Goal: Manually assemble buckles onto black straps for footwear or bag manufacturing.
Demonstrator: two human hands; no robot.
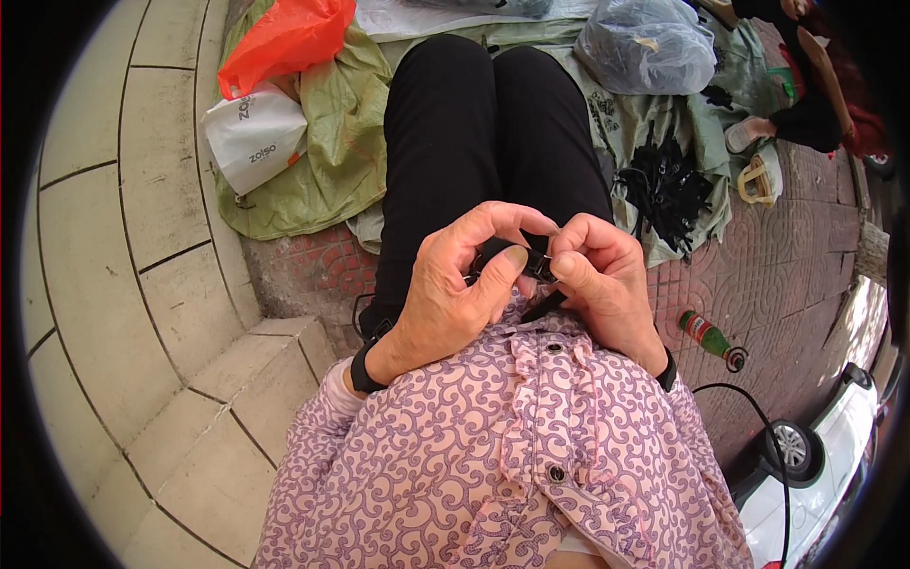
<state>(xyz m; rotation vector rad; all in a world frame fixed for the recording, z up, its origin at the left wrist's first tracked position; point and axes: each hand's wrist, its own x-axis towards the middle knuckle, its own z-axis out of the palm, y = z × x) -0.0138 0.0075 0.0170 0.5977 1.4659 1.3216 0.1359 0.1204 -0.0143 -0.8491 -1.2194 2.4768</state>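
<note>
Over my lap, my left hand (450, 289) pinches a small black strap piece (536, 265) between thumb and curled fingers. Close against it on the right, my right hand (607, 280) has its thumb and forefinger pressed together at the same piece's edge. A small shiny bit shows there, too small to make out. Below the fingers a black strip (543, 305) hangs down toward the shirt. My fingers cover much of the piece, so its full shape is hidden. A pile of similar black straps (664, 190) lies on the green sheet beyond my right knee.
A clear plastic bag (645, 47) of dark items stands on the green sheet (332, 161). Red (289, 43) and white bags (254, 137) lie far left, by a tiled ledge (114, 275). A green bottle (713, 339) lies right. Another person (806, 104) sits far right.
</note>
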